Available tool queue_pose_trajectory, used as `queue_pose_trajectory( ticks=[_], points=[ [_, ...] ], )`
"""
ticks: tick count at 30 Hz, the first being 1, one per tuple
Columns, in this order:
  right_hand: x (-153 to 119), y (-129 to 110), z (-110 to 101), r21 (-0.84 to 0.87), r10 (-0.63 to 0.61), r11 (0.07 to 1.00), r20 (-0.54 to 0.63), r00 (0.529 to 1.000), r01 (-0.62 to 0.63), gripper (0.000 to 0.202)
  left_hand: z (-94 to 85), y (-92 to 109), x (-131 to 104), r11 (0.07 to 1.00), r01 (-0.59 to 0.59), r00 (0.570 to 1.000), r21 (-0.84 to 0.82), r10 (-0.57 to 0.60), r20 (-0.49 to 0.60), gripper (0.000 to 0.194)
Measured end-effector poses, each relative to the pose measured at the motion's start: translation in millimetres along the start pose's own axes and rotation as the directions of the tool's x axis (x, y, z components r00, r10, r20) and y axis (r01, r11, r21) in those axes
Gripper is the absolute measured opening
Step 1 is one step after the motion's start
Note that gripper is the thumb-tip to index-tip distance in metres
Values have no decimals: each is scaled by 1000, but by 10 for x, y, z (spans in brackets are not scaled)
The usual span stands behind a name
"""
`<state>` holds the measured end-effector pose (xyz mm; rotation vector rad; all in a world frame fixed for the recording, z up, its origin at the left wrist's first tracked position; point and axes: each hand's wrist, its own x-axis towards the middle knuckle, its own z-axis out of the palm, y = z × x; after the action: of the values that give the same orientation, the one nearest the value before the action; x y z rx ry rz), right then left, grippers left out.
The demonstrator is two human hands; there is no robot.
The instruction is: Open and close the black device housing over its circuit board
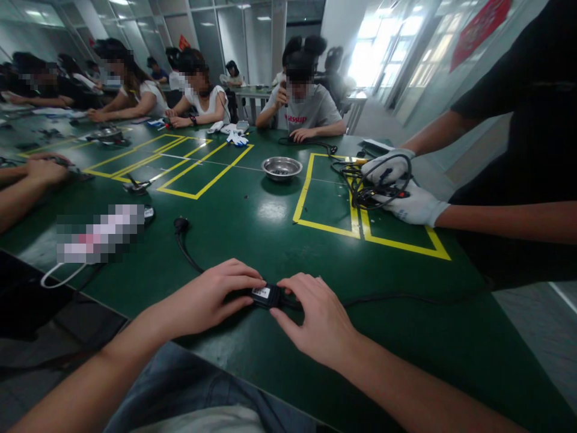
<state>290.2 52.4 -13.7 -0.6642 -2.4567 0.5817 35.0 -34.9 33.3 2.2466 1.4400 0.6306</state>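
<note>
On the green table [252,228], near its front edge, the left hand [211,297] and right hand [315,319] pinch a small black box [267,295] with curled fingers, its black cable [189,255] trailing far-left toward a steel bowl [282,168].

The table [252,216] is dark green, marked with yellow tape rectangles [329,225]. The small box [267,295] under the bare hands is black with a white label (print unreadable), on a black cable [187,249]. A co-worker's gloves [412,204] are white; the bowl [282,168] is silvery metal; the near trousers [189,385] are blue denim.
</note>
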Motion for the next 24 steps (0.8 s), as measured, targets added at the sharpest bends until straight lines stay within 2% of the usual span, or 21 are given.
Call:
queue_pose_trajectory(
  ticks=[3, 9, 17, 22, 24],
  points=[
    [7, 18, 20, 11, 4, 1000, -29, 1000, -4, 25, 32, -22, 6, 999, -29, 999, 25, 30, -16, 29],
    [-5, 39, 48, -28, -64, 998, -49, 997, 63, 26, 39, -11, -14, 997, -61, 997, 38, 63, -49, 27],
    [4, 18, 38, -11, -57, 998, -59, 997, 57, 26, -60, 28, 20, 1000, 12, 1000, -22, -12, 9, 26],
    [-5, -31, 17, -38, 12, 999, -83, 996, -15, 38, -41, -108, 113, 993, 116, 987, -22, -117, -113, 27],
    [-4, -37, 10, -65, -6, 998, -62, 998, 2, 31, 2, -175, 212, 989, 147, 981, 18, -143, -127, 22]
  ],
)
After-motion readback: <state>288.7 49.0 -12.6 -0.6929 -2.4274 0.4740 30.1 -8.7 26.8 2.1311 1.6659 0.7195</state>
